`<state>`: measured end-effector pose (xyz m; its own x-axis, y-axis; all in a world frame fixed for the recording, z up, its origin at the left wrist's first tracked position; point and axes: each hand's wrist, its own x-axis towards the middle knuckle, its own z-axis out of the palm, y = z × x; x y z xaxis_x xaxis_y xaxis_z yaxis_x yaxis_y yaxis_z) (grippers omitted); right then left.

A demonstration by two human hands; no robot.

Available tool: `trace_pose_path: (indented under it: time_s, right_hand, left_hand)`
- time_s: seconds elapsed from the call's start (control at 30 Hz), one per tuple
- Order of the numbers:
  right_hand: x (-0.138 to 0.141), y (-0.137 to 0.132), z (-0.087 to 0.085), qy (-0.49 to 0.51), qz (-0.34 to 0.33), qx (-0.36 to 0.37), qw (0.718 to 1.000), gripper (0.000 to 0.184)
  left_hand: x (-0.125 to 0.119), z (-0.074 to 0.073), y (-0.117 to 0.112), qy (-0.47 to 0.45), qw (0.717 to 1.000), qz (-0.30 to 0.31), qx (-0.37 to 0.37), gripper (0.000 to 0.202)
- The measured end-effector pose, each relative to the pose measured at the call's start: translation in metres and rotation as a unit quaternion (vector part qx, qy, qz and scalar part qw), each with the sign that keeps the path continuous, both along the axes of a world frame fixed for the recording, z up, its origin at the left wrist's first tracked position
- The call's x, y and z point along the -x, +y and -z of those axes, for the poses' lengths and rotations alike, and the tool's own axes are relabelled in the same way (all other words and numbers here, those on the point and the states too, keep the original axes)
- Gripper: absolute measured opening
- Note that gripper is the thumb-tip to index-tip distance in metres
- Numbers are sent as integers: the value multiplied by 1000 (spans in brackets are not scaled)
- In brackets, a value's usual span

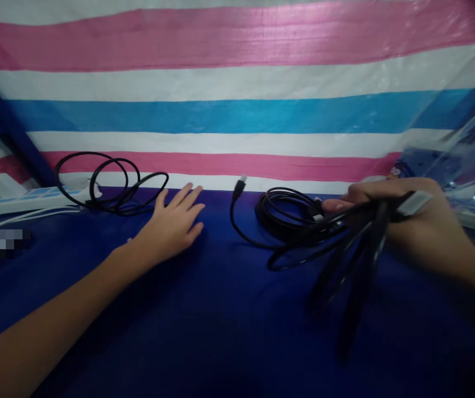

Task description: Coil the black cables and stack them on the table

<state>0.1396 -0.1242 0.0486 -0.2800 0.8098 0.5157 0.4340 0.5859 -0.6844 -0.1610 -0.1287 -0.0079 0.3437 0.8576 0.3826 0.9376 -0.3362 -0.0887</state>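
Writing on the white tag [415, 202] is too blurred to read. Centre right, the right hand [415, 224] closes around a black cable bundle [361, 249], beside a coiled cable [278, 229] on the blue cloth [220, 309]. Left of centre, the left hand [175, 224] lies flat, fingers [187, 193] spread, empty, near a loose cable [108, 205]. Behind hangs a pink, white and blue striped sheet [237, 83].

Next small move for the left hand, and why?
Probably slide the left hand forward-left onto the loose black cable: it lies open and empty on the cloth just beside that cable, while the right hand grips a cable bundle.
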Motion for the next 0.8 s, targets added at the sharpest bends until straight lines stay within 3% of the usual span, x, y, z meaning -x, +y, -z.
trace_pose_path:
  time_s: [0.07,0.13,0.17,0.23,0.33,0.4,0.43,0.5,0.6,0.8]
  right_hand:
    - [6,-3,4,26,-31,26,999,31]
    - [14,-7,7,41,-42,42,997,32]
    - [19,-9,9,41,-42,50,997,32]
    - [28,-11,13,40,-44,65,996,30]
    - [40,-12,19,21,-29,57,998,28]
    - [46,-13,23,-6,11,7,1000,33]
    - [48,-14,24,-23,34,-21,999,36]
    - [51,-16,26,-56,72,-66,994,39]
    - [55,-19,25,-87,104,-104,985,40]
    - [58,-21,20,-55,90,-59,993,35]
  left_hand:
    - [-15,5,-7,-62,996,53,35,44]
    - [-31,6,-14,-228,961,88,126,56]
    - [-38,5,-18,-336,922,92,171,62]
    - [-51,3,-24,-542,802,76,239,68]
    - [-65,-4,-33,-715,615,59,329,58]
    - [-72,-8,-39,-745,539,80,384,49]
    - [-75,-10,-43,-747,520,103,403,45]
    - [-80,-12,-53,-739,512,153,409,41]
    - [-87,-11,-68,-717,542,210,386,45]
    - [-85,-11,-71,-707,544,171,418,20]
